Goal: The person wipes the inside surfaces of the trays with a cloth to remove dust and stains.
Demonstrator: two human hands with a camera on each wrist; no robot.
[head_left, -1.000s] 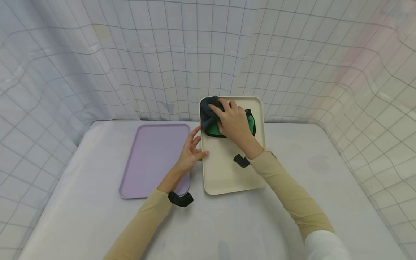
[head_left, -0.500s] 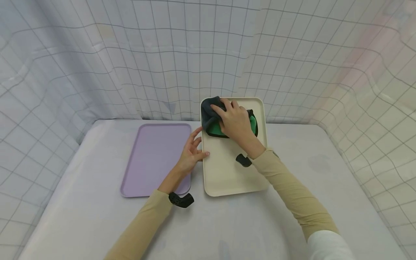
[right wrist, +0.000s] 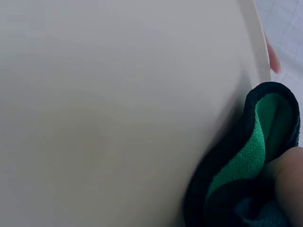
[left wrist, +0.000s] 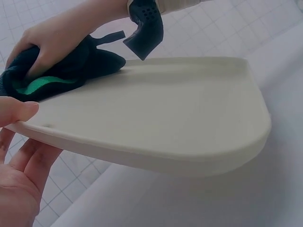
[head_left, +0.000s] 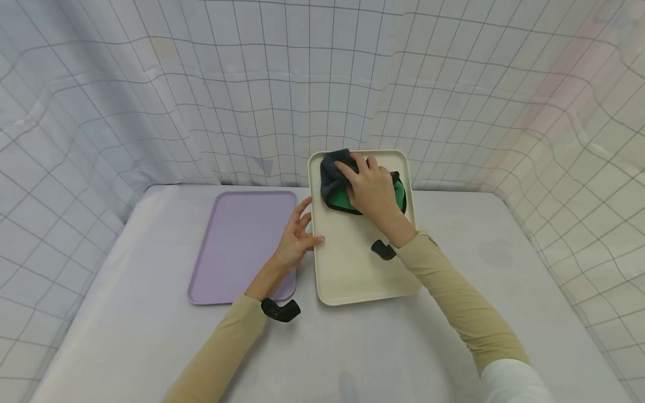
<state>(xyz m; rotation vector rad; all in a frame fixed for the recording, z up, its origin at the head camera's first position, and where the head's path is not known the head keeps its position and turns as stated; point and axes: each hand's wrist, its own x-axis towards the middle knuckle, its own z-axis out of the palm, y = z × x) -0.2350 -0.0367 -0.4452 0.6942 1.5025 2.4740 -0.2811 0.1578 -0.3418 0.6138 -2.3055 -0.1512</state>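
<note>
At the left, the purple tray point(head_left: 242, 246) lies where it was a second ago, flat, with nothing on it. Next to it, the left hand point(head_left: 293, 243) has barely moved: its grip is closed on the near-left long edge of the cream tray point(head_left: 353, 268), thumb over the rim and fingers beneath, keeping it tilted and off the surface. What has shifted is the cloth point(head_left: 333, 176), dark on one side and green on the other: it has slid a little rightward along the tray's far end, baring a strip just inside the left rim. The right hand point(head_left: 375, 193) has travelled with it, its grip gathered on the bunched cloth, thumb tucked into a fold. For the work in hand, this reads as a rubbing stroke heading across the tray; the near part of the tray lies uncovered by the cloth.

Below, a pale sheet covers the worktop point(head_left: 363, 347), faintly marked in places. Around the left and behind hangs a white curtain point(head_left: 322, 67) printed with a dark grid, its folds bending the lines; at the right the same hanging takes on a warmer, pinkish tint. The tray's far end stands out against the curtain.
</note>
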